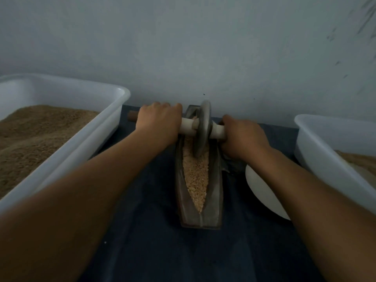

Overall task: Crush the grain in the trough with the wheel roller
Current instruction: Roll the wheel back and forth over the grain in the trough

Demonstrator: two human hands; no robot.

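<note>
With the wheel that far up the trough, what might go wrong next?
The wheel sits near the far end of the trough, close to the wall, so another push might run it off the end. Both hands grip the handle right beside the trough's edges, so knuckles might scrape.

Two hands are showing: the left hand [160, 121] and the right hand [242, 137], each one gripping an end of the one handle bar [187, 125]. One wheel roller [201, 129] is sitting on that bar, and it is standing in one trough [215, 180]. One heap of grain [196, 176] is lying in the trough. Two white plastic tubs are standing on the table, the left tub [85, 143] and the right tub [317, 151], each one holding brown meal. One white bowl [262, 192] is lying beside the trough. One dark cloth [152, 231] is covering the table.
</note>
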